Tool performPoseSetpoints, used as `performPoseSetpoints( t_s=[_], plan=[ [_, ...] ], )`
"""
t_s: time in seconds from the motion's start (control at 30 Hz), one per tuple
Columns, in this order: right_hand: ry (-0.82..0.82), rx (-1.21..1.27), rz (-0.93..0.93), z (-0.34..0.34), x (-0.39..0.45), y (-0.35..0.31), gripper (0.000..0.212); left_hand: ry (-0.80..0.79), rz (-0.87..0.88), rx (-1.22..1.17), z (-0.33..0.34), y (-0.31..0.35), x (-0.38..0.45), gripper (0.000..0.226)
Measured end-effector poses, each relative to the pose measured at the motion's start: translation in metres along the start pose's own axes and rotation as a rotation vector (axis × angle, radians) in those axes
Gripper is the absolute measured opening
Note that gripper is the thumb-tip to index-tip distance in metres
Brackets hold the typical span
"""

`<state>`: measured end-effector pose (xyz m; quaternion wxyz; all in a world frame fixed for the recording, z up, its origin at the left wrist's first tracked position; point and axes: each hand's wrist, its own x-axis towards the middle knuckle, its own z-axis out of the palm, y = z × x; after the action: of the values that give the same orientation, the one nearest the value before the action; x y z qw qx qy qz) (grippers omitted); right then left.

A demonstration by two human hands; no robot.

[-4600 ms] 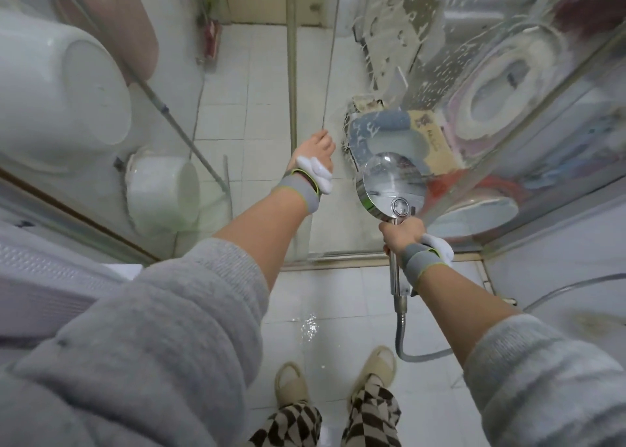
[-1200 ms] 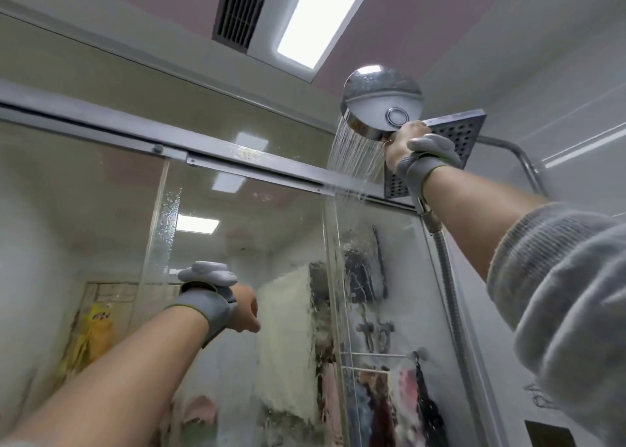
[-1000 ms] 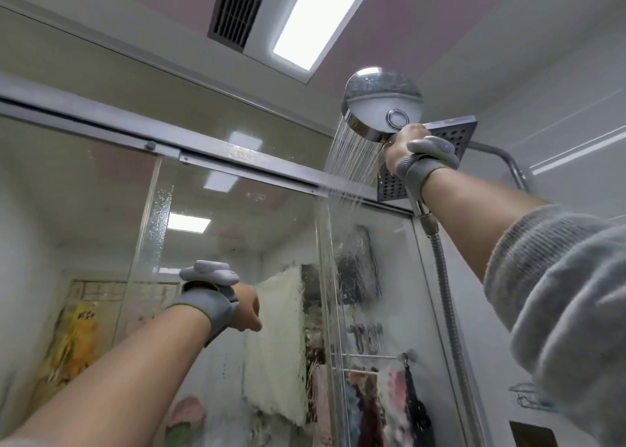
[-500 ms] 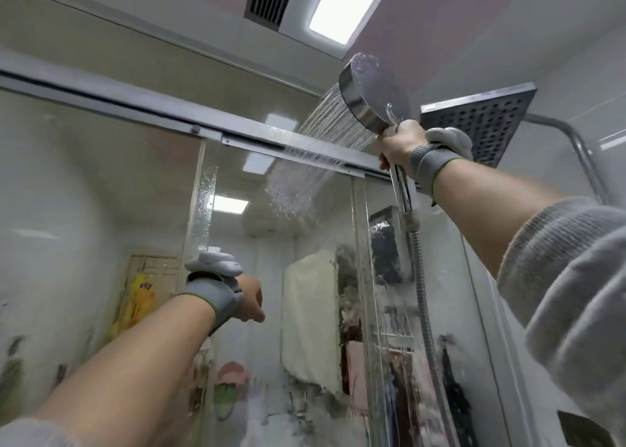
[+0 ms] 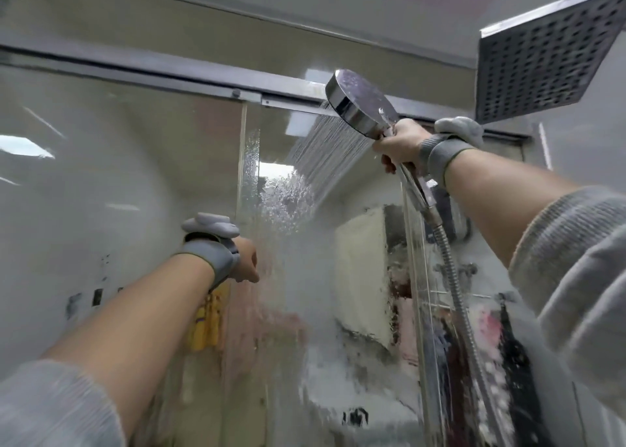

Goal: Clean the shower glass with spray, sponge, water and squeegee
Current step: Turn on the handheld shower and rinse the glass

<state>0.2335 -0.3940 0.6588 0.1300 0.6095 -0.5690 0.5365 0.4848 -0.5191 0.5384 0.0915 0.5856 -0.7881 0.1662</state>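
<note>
Now rinsing the top of the glass

Largest first: the glass (image 5: 355, 277) fills most of my view, a sliding panel hung from the rail (image 5: 135, 70) along its top edge. I judge it stiff, heavy and breakable at the edges, and slick now that water runs down it, so I would push on it only flat and lightly, never lean on it. Suds or streaks blur its lower half.

Next, the hose (image 5: 454, 277) hangs from the handle down along the right edge of the glass. It looks like ribbed metal, flexible but with some weight and drag, so it will likely tug at the wrist on wide sweeps.

Then the shower head (image 5: 359, 104), up near the rail, throwing its spray (image 5: 315, 162) down and left onto the upper glass. Its chrome is wet and probably slippery; the handle just under the head is the place to hold it.

My right hand (image 5: 398, 145) is wrapped tight on that handle. My left hand (image 5: 245, 263) is curled into a loose fist close to the glass, holding nothing that I can see; whether it touches the panel I cannot tell.
</note>
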Motion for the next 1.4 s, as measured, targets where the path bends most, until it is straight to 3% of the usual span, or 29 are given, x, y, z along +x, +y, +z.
performPoseSetpoints(
  t_s=[0.2, 0.37, 0.47, 0.6, 0.8, 0.93, 1.07, 1.23, 1.4],
  plan=[
    [-0.009, 0.0, -0.002, -0.002, 0.002, 0.018, 0.014, -0.015, 0.016, -0.017, 0.01, 0.014, 0.006, 0.03],
    [0.16, -0.258, 0.055, -0.036, -0.001, 0.04, 0.018, 0.004, 0.114, -0.04, 0.011, 0.06, 0.024, 0.027],
    [0.207, -0.286, 0.08, -0.06, 0.0, 0.055, 0.008, 0.002, 0.162, -0.056, 0.008, 0.087, 0.028, 0.031],
    [0.362, -0.356, 0.128, -0.096, -0.011, 0.073, 0.033, -0.01, 0.246, -0.084, 0.006, 0.13, 0.035, 0.035],
    [0.431, -0.509, 0.162, -0.126, -0.021, 0.086, 0.035, -0.023, 0.342, -0.094, 0.006, 0.173, 0.042, 0.035],
    [0.402, -0.55, 0.165, -0.123, -0.023, 0.084, 0.032, -0.008, 0.354, -0.115, 0.006, 0.182, 0.042, 0.034],
    [0.321, -0.46, 0.151, -0.099, -0.023, 0.08, 0.006, -0.024, 0.327, -0.133, 0.012, 0.166, 0.039, 0.034],
    [0.237, -0.461, 0.195, -0.05, -0.034, 0.066, 0.022, -0.037, 0.267, -0.138, 0.02, 0.132, 0.024, 0.033],
    [0.023, -0.204, 0.142, 0.031, -0.042, 0.064, 0.022, -0.071, 0.15, -0.085, 0.041, 0.067, 0.005, 0.033]
  ],
)
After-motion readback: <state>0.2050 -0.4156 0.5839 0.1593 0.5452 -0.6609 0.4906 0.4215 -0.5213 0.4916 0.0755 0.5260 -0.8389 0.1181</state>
